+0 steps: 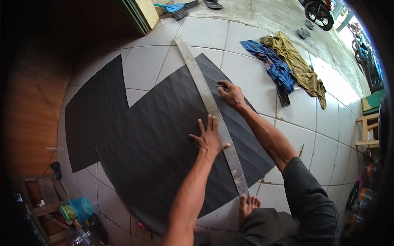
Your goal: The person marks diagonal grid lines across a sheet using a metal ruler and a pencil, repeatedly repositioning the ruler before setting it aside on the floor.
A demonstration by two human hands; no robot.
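Note:
A large black sheet point(160, 123) with faint diagonal creases lies on the tiled floor, a notch cut in its far left edge. Across it runs a long metal straightedge point(201, 84), its near end by my bare foot point(248, 204). My left hand point(210, 137) presses down with fingers spread, partly on the sheet and partly on the straightedge. To the right of the straightedge, my right hand point(232, 94) is closed over the sheet around a small, thin dark tool, whose tip points left. Its kind is too small to make out.
Blue cloth point(271, 61) and tan cloth point(299, 61) lie at the upper right, beside a black object point(283, 96). A pen-like item point(301, 150) rests on the tiles. A wooden rack point(45, 201) with a blue container point(82, 209) stands lower left.

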